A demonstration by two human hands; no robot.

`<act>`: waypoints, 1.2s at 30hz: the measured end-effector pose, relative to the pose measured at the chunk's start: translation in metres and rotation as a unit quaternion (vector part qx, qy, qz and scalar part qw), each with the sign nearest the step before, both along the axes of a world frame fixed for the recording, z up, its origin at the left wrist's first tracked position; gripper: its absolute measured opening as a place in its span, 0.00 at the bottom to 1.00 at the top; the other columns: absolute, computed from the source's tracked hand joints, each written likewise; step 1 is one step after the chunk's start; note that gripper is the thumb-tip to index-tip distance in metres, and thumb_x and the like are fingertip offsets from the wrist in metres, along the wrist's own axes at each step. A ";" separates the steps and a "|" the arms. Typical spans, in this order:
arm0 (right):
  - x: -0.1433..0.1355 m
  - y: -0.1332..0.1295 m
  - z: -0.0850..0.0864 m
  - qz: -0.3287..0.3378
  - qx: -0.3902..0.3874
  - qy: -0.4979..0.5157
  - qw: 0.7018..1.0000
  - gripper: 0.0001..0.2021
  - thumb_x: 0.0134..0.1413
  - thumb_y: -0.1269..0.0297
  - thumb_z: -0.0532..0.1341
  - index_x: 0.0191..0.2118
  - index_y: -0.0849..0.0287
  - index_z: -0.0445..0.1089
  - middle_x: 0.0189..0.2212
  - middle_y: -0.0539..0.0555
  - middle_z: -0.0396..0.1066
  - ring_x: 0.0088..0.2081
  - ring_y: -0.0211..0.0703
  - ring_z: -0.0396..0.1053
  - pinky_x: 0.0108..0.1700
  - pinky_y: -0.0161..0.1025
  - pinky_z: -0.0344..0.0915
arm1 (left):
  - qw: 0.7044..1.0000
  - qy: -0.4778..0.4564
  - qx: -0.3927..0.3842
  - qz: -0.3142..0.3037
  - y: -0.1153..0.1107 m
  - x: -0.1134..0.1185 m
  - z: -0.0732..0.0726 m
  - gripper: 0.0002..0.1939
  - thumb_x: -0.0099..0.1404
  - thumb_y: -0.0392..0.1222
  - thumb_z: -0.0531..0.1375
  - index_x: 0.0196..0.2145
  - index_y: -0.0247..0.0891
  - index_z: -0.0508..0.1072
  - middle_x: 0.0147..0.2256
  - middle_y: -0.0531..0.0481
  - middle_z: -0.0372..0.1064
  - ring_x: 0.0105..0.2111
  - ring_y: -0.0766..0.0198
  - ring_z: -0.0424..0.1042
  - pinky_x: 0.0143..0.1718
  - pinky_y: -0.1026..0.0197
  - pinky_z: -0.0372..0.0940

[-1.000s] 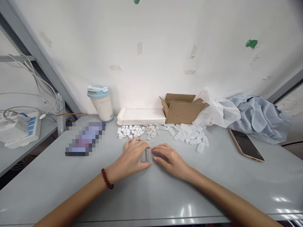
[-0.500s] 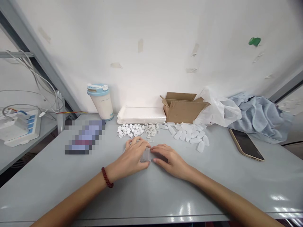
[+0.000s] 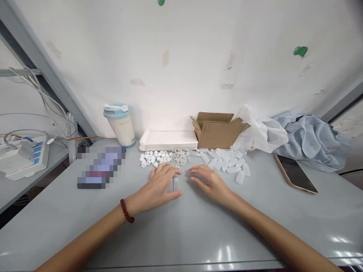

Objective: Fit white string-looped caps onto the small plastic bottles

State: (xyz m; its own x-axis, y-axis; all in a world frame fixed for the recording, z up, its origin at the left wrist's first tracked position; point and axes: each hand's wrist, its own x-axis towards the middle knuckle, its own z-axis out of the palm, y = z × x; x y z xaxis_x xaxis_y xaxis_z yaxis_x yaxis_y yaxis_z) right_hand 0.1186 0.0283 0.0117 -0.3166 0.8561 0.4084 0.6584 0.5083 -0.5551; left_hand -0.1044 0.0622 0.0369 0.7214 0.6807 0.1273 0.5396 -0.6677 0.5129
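Observation:
On the grey table, my left hand [image 3: 161,187] hovers with its thumb apart from its curved fingers. In the gap between them lie small translucent plastic pieces [image 3: 176,184], partly hidden by the hand. My right hand [image 3: 212,184] is just to the right, thumb and fingers apart, holding nothing. Beyond my left hand are a heap of small white caps [image 3: 154,157] and a tangle of thin white strips [image 3: 180,155]. Several frosted oval plastic pieces [image 3: 233,162] are spread beyond and to the right of my right hand.
Along the wall stand a cup with a blue lid [image 3: 121,126], a stack of white trays [image 3: 170,139], an open cardboard box [image 3: 219,134], a white plastic bag [image 3: 261,130] and a blue cloth [image 3: 314,138]. A phone [image 3: 295,173] lies right, a blurred-out dark object [image 3: 102,168] left.
My right hand has drawn back to the right, away from the translucent pieces. My left thumb and fingers have spread a little wider around them. The view has shifted slightly.

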 end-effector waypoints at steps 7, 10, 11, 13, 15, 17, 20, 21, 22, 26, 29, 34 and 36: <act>0.040 0.027 -0.010 -0.114 0.078 -0.116 0.984 0.12 0.61 0.64 0.52 0.45 0.59 0.69 0.45 0.62 0.70 0.47 0.54 0.65 0.45 0.52 0.65 | 0.999 0.009 0.034 0.039 0.035 0.013 0.001 0.13 0.64 0.43 0.51 0.42 0.40 0.72 0.43 0.46 0.69 0.49 0.51 0.62 0.48 0.51 0.59; 0.042 0.029 -0.012 -0.157 0.072 -0.226 0.959 0.14 0.61 0.64 0.52 0.49 0.59 0.68 0.51 0.65 0.66 0.53 0.60 0.59 0.45 0.56 0.62 | 0.997 0.026 0.044 0.054 0.040 0.021 0.000 0.13 0.62 0.42 0.52 0.39 0.38 0.74 0.38 0.44 0.71 0.45 0.50 0.65 0.43 0.53 0.62; 0.041 0.029 -0.012 -0.162 0.068 -0.256 0.951 0.14 0.61 0.64 0.52 0.50 0.58 0.68 0.52 0.65 0.64 0.54 0.61 0.57 0.45 0.57 0.60 | 0.997 0.032 0.047 0.053 0.040 0.024 0.000 0.12 0.61 0.42 0.52 0.37 0.38 0.74 0.36 0.44 0.71 0.44 0.50 0.66 0.42 0.53 0.63; 0.038 0.028 -0.012 -0.165 0.065 -0.300 0.937 0.15 0.62 0.68 0.50 0.49 0.57 0.68 0.54 0.64 0.63 0.56 0.62 0.55 0.46 0.59 0.58 | 0.997 0.038 0.054 0.042 0.041 0.027 0.000 0.11 0.60 0.39 0.52 0.33 0.39 0.75 0.32 0.45 0.72 0.41 0.51 0.68 0.40 0.55 0.63; 0.037 0.028 -0.013 -0.171 0.065 -0.317 0.931 0.16 0.61 0.71 0.48 0.48 0.57 0.69 0.54 0.64 0.62 0.56 0.62 0.54 0.46 0.60 0.55 | 0.997 0.034 0.058 0.038 0.044 0.028 0.000 0.12 0.58 0.37 0.51 0.30 0.39 0.75 0.31 0.46 0.72 0.39 0.52 0.69 0.39 0.56 0.63; 0.037 0.030 -0.015 -0.184 0.060 -0.314 0.929 0.16 0.61 0.70 0.48 0.46 0.57 0.70 0.53 0.65 0.63 0.55 0.62 0.54 0.46 0.59 0.55 | 0.997 0.019 0.058 0.048 0.047 0.027 0.002 0.13 0.57 0.36 0.50 0.30 0.40 0.76 0.31 0.48 0.73 0.38 0.53 0.70 0.39 0.56 0.63; 0.038 0.034 -0.020 -0.197 0.048 -0.294 0.934 0.15 0.61 0.68 0.49 0.46 0.56 0.71 0.48 0.65 0.66 0.52 0.60 0.56 0.46 0.58 0.55 | 0.996 -0.016 0.042 0.078 0.050 0.025 0.006 0.15 0.57 0.36 0.50 0.33 0.42 0.76 0.34 0.50 0.75 0.37 0.55 0.71 0.37 0.57 0.64; 0.039 0.035 -0.021 -0.196 0.043 -0.287 0.937 0.15 0.61 0.68 0.49 0.47 0.56 0.71 0.48 0.65 0.67 0.51 0.59 0.57 0.46 0.59 0.55 | 0.995 -0.032 0.030 0.093 0.050 0.024 0.007 0.15 0.58 0.37 0.50 0.34 0.42 0.76 0.36 0.50 0.75 0.37 0.56 0.71 0.37 0.57 0.65; 0.041 0.036 -0.021 -0.193 0.040 -0.277 0.940 0.16 0.61 0.68 0.48 0.47 0.57 0.71 0.47 0.64 0.68 0.51 0.59 0.57 0.47 0.59 0.55 | 0.993 -0.049 0.016 0.110 0.049 0.022 0.008 0.15 0.58 0.38 0.50 0.36 0.41 0.76 0.38 0.50 0.75 0.37 0.56 0.71 0.36 0.57 0.65; 0.046 0.035 -0.015 -0.182 0.052 -0.200 0.961 0.16 0.61 0.70 0.48 0.44 0.56 0.73 0.45 0.61 0.70 0.50 0.57 0.61 0.47 0.57 0.56 | 0.971 -0.145 -0.040 0.187 0.042 0.013 0.003 0.18 0.62 0.43 0.51 0.43 0.38 0.75 0.44 0.47 0.73 0.39 0.57 0.71 0.39 0.57 0.66; 0.046 0.029 -0.006 -0.182 0.090 -0.098 0.974 0.14 0.60 0.68 0.50 0.40 0.55 0.73 0.40 0.58 0.73 0.46 0.53 0.65 0.46 0.53 0.59 | 0.950 -0.209 -0.083 0.218 0.035 0.006 -0.001 0.18 0.62 0.46 0.52 0.44 0.37 0.75 0.47 0.46 0.72 0.43 0.56 0.71 0.42 0.56 0.66; 0.030 0.013 0.007 -0.170 0.099 0.040 0.980 0.09 0.59 0.64 0.53 0.37 0.54 0.71 0.36 0.55 0.74 0.43 0.50 0.67 0.45 0.48 0.63 | 0.928 -0.253 -0.139 0.237 0.024 0.006 0.005 0.21 0.62 0.47 0.54 0.51 0.37 0.70 0.46 0.46 0.71 0.43 0.57 0.71 0.40 0.58 0.67; 0.020 0.006 0.009 -0.169 0.062 0.081 0.980 0.08 0.59 0.62 0.53 0.38 0.55 0.69 0.37 0.55 0.73 0.43 0.49 0.68 0.41 0.45 0.65 | 0.930 -0.252 -0.148 0.222 0.020 0.009 0.007 0.22 0.62 0.47 0.54 0.52 0.37 0.69 0.47 0.46 0.71 0.43 0.57 0.71 0.40 0.58 0.68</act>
